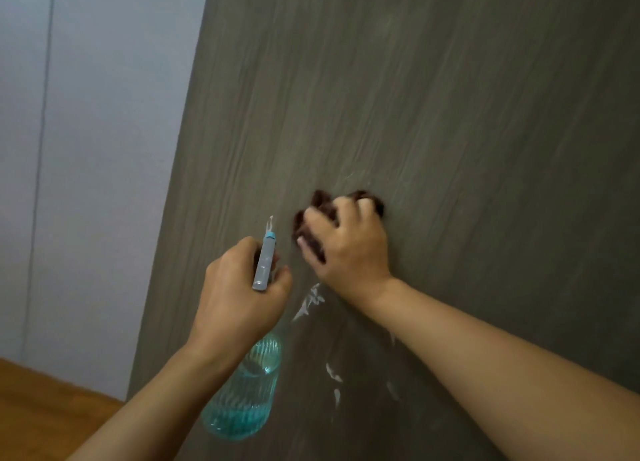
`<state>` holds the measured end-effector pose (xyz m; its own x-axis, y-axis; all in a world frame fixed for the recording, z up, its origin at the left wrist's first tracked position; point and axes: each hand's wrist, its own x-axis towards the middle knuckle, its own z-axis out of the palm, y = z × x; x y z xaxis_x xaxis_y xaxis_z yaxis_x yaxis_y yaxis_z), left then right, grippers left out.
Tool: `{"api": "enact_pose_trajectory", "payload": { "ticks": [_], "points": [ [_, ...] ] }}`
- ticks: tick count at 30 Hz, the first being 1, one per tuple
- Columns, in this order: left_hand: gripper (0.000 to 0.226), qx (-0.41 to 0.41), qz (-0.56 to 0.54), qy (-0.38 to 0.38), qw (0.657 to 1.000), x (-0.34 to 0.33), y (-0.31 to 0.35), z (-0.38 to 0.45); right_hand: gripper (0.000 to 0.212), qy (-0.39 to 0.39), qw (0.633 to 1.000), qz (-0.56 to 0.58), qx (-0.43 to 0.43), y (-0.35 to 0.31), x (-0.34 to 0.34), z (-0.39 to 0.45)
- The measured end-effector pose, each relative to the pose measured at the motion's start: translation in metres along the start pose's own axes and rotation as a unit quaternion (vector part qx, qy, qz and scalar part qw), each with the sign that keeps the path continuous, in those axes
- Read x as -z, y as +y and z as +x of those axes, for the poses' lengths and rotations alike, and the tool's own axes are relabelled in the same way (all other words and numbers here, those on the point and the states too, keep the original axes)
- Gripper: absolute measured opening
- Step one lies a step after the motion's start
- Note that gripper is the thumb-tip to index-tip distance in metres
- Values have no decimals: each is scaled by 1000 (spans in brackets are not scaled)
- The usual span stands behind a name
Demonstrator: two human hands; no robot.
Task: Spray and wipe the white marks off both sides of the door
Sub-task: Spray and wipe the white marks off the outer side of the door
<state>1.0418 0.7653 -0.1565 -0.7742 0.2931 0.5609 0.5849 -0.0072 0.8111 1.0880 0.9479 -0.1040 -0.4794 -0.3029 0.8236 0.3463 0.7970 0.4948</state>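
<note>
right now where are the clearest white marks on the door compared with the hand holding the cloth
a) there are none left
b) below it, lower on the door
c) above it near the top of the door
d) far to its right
b: the right hand presses the dark cloth to the door, and the bright white marks sit below it, lower on the panel beside the spray bottle.

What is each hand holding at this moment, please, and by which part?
The left hand grips the ribbed blue spray bottle by its neck, below the grey head. The right hand presses a bunched dark brown cloth against the door.
</note>
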Motion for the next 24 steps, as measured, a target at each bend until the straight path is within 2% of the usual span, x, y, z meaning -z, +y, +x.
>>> {"api": "enact_pose_trajectory", "payload": {
  "ticks": [2,3,6,8,10,12,14,16,19,21,22,24],
  "points": [
    [22,6,8,9,1000,4,-4,0,34,-46,997,15,67,-15,-5,3],
    [22,9,13,11,1000,6,-6,0,33,-50,997,18,63,-20,-5,13],
    [19,18,40,15,999,16,-13,-1,31,-18,999,8,-26,-28,-2,49],
    [18,26,57,19,998,24,-18,0,29,-1,998,14,-56,-34,-5,53],
    [18,30,63,24,997,32,-21,1,29,-14,999,30,-5,-44,-13,32],
    [18,25,71,34,997,40,-22,2,31,-58,993,43,98,-55,-19,1],
    [16,21,73,39,996,45,-20,2,31,-95,985,44,138,-53,-17,-8],
    [16,13,75,38,996,47,-20,3,33,-82,991,34,97,-48,-12,12],
    [16,18,67,29,997,46,-19,3,31,-19,999,11,-27,-36,-4,49],
    [15,27,57,28,998,45,-18,4,29,1,998,16,-55,-40,-8,49],
    [15,31,52,29,998,44,-17,4,29,-3,999,23,-27,-46,-12,40],
    [18,27,44,32,998,42,-14,5,33,-36,995,33,89,-63,-24,10]
  ]
}}
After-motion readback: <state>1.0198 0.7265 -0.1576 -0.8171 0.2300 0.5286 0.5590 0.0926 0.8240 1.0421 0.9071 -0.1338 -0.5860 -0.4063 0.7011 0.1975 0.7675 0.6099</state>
